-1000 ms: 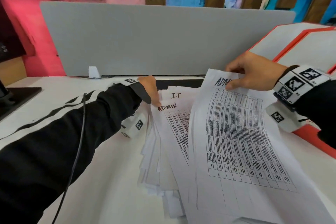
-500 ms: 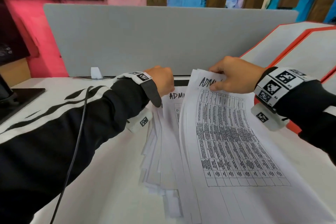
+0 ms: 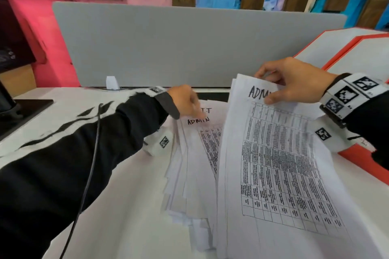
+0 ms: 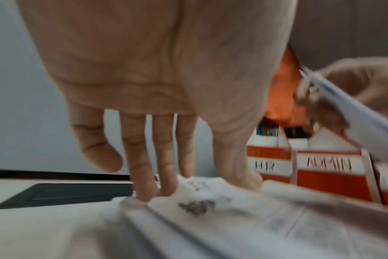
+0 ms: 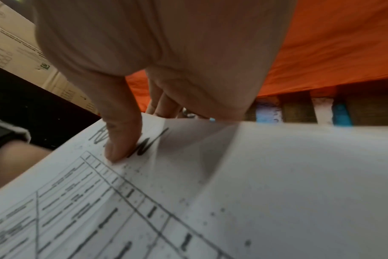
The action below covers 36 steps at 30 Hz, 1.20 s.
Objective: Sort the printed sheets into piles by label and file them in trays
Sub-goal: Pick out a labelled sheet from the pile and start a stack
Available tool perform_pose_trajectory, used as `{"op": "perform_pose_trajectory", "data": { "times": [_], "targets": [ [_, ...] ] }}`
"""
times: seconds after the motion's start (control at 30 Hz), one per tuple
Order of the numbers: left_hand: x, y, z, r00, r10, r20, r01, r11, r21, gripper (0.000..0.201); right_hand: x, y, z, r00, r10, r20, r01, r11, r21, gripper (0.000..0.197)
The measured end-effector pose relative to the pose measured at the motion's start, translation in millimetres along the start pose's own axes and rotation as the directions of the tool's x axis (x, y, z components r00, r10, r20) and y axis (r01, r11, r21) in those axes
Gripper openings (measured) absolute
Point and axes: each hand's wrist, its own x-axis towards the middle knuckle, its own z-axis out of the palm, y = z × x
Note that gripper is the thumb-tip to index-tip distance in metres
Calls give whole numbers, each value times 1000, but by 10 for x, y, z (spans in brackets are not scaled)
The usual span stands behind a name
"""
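A fanned pile of printed sheets (image 3: pixel 193 166) lies on the white desk; its top sheet reads ADMIN and one behind reads I.T. My left hand (image 3: pixel 186 102) rests straight fingertips (image 4: pixel 144 194) on the far edge of that pile (image 4: pixel 233 219). My right hand (image 3: pixel 294 82) pinches the top edge of a lifted bundle of ADMIN sheets (image 3: pixel 280 166), thumb (image 5: pixel 120 140) on the front of the bundle (image 5: pixel 210 192) and fingers behind. The bundle's near end lies over the pile's right side.
Orange and white file trays (image 3: pixel 357 48) stand at the right; the left wrist view shows their labels HR (image 4: pixel 265 165) and ADMIN (image 4: pixel 329 164). A grey divider panel (image 3: pixel 189 44) closes the desk's far side. A black monitor base (image 3: pixel 23 109) sits at the left.
My right hand has carried the ADMIN bundle left and raised its top edge. My left hand went to the pile's far edge, then slid back down onto the ADMIN label.
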Motion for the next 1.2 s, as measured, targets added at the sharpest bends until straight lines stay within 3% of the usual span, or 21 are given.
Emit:
{"op": "perform_pose_trajectory", "data": {
  "times": [0.07,0.13,0.23,0.4,0.5,0.7,0.77,0.9,1.0,1.1,1.2],
  "targets": [
    [30,-109,118,995,-59,77,37,964,263,59,-45,34,-79,1000,-12,0,12,999,-51,29],
    [63,-152,151,990,-84,112,52,963,266,62,-72,42,-92,1000,-7,4,7,997,-76,22],
    [101,-162,115,989,-91,116,69,981,180,51,-63,64,-35,1000,2,-7,-3,994,-107,19],
    [93,-116,27,998,-70,2,70,997,43,31,-13,62,38,1000,-8,-25,5,991,-133,20],
    [26,-31,-56,999,-42,-17,39,991,-131,20,39,22,60,999,-9,-40,3,990,-140,17],
    [-194,506,-113,971,224,-79,-229,795,-561,14,192,-152,248,996,-86,7,86,991,-97,22],
    [-191,607,-139,973,205,-104,-226,773,-592,4,224,-144,284,995,-100,4,99,989,-105,25],
    [-76,344,-112,991,76,-107,-124,815,-566,30,114,26,119,1000,-19,-23,19,1000,-16,38],
    [-21,101,-13,993,47,-108,-92,881,-464,30,-20,157,-61,999,-8,-36,5,996,-83,29],
    [-93,134,29,998,54,-11,-52,866,-497,42,-58,217,-129,997,6,-72,-19,983,-185,14],
    [-268,398,30,961,219,169,-68,778,-624,40,-15,118,-122,991,10,-132,-38,978,-207,11]
  ]
}}
